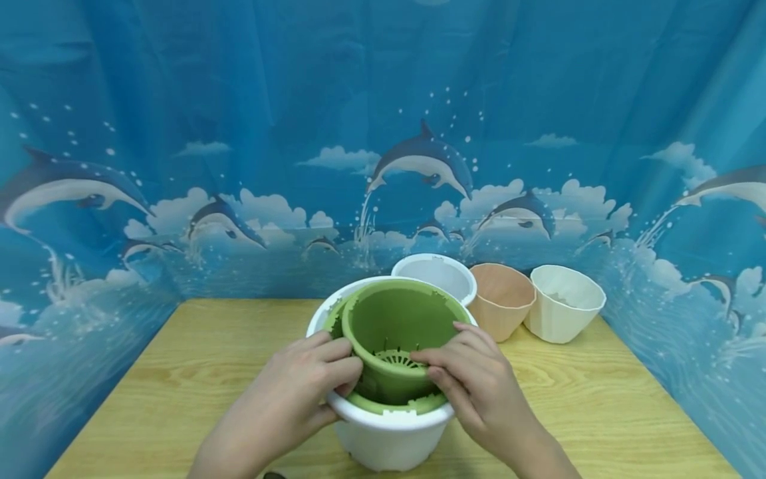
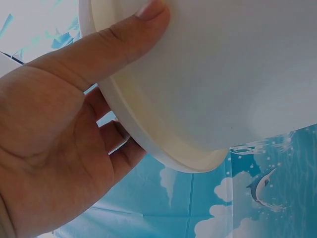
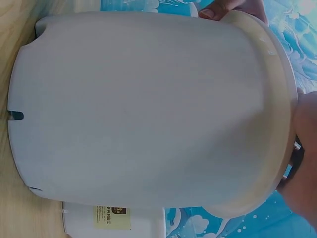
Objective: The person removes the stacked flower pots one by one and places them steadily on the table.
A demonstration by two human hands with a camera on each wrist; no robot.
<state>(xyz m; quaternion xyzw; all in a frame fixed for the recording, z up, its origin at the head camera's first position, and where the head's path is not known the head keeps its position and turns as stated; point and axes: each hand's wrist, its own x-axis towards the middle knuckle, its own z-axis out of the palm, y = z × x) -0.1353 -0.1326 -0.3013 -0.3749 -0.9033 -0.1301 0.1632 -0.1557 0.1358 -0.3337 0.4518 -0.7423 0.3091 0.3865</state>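
Note:
A white flowerpot (image 1: 385, 442) stands on the table, with a green flowerpot (image 1: 427, 404) nested in it. Inside that sits a smaller green flowerpot (image 1: 397, 309) with a slotted bottom. My left hand (image 1: 314, 376) grips the left of the white rim; in the left wrist view its thumb (image 2: 124, 44) presses the outer wall and its fingers curl behind the rim. With my right hand (image 1: 475, 376) I pinch the smaller green pot's near right rim, index finger inside, thumb outside. White wall fills most of the right wrist view, where the right fingertips are hidden.
Behind stand a pale white flowerpot (image 1: 439, 273), a peach flowerpot (image 1: 501, 313) and a cream faceted flowerpot (image 1: 562, 322). A label (image 3: 112, 218) shows on a white pot in the right wrist view. A dolphin-print curtain (image 1: 251, 133) surrounds the wooden table (image 1: 197, 372).

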